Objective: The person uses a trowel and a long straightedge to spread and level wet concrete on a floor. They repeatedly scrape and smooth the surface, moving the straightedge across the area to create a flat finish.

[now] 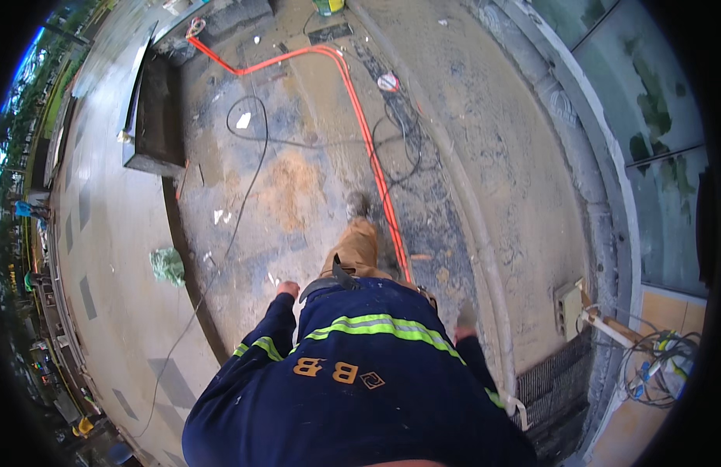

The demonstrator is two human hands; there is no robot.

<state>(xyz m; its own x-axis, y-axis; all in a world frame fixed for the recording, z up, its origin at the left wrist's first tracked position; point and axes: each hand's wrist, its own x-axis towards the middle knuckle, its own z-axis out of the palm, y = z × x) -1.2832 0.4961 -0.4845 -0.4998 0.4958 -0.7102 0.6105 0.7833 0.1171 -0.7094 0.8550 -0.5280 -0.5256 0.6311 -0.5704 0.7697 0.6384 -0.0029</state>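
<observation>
My left hand [288, 289] hangs by my left hip with its fingers curled closed. A small white tip [274, 279] shows just beyond it, too small to name. On the other side, my right hand [462, 333] is partly hidden by the sleeve. A blurred grey-brown shape [467, 314] sticks out ahead of its closed fingers, and its kind does not show. Both arms wear a navy jacket [384, 311] with reflective yellow bands. One boot [358, 205] is forward on the dirty concrete floor [314, 179], close to an orange conduit [368, 140].
The conduit bends left toward a dark metal box [154, 117]. A black cable [259, 156] loops over the floor. Crumpled green plastic [168, 266] lies on the raised tiled ledge [111, 233] at left. Glass panels [640, 86], a grey box [568, 310] and tangled wires [660, 370] are at right.
</observation>
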